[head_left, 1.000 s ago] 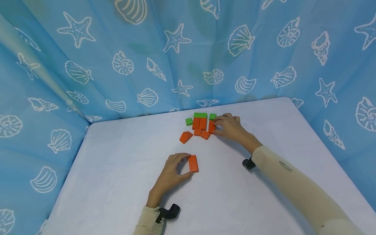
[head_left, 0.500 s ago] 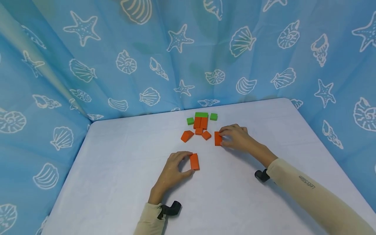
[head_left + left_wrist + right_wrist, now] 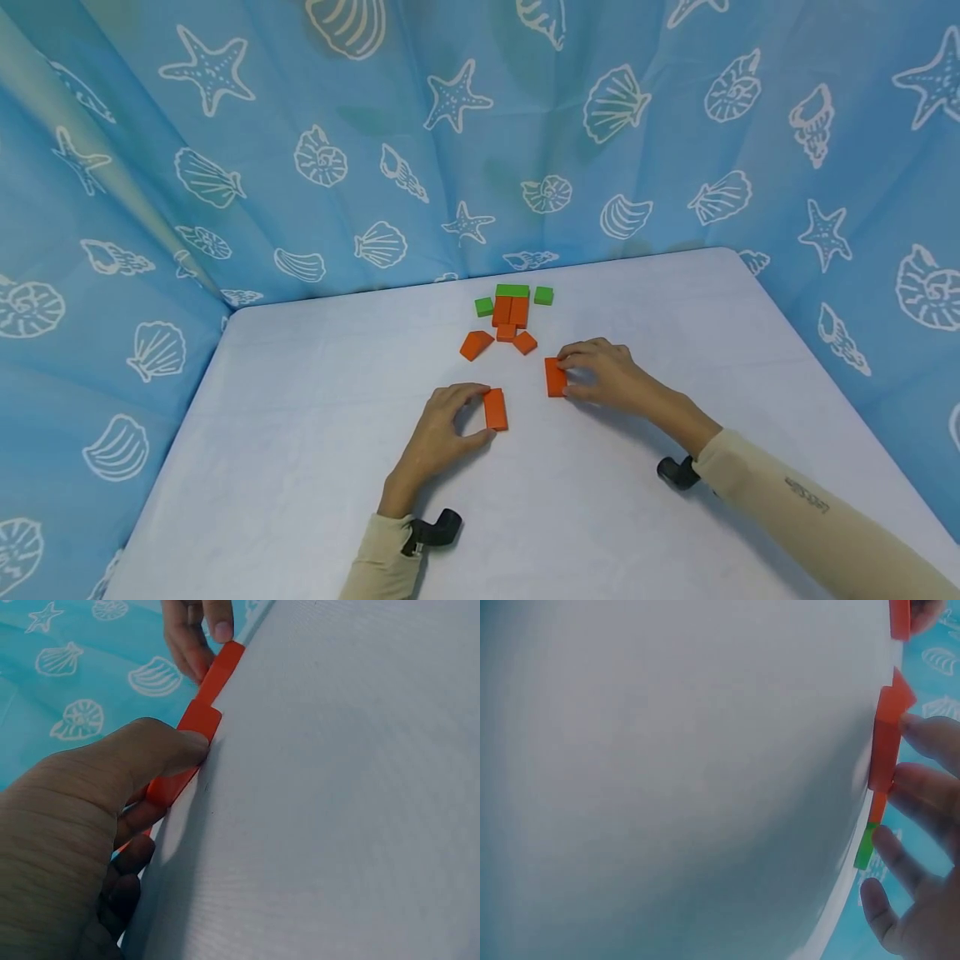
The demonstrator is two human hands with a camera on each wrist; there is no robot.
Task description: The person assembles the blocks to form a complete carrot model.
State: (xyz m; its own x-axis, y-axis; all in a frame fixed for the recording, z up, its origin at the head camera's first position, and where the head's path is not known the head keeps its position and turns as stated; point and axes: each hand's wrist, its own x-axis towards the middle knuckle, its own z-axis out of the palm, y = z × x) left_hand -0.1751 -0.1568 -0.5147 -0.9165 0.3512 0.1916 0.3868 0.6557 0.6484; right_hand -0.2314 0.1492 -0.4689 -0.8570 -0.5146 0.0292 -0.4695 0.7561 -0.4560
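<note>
In the head view my left hand [image 3: 435,437] pinches an orange rectangular block [image 3: 495,410] by its two ends, thumb at the near end and fingers at the far end. The left wrist view shows the thumb pressed on this block [image 3: 196,718]. Farther right, my right hand [image 3: 615,382] holds a second orange rectangular block [image 3: 555,378] along its right side, between thumb and fingertips. That block [image 3: 885,750] also appears at the right edge of the right wrist view, its other fingers spread. A gap of white table separates the two blocks.
Beyond the hands lies a group: a green bar [image 3: 513,291], two side-by-side orange blocks [image 3: 511,312], small orange blocks [image 3: 506,333], an orange angular block [image 3: 476,344] and two small green blocks [image 3: 484,307]. A blue shell-print curtain [image 3: 420,125] borders the white table [image 3: 300,400].
My right hand has drawn its orange block away from the right side of the group toward the near side, nearer the left hand's block. The left hand keeps its hold in place.
</note>
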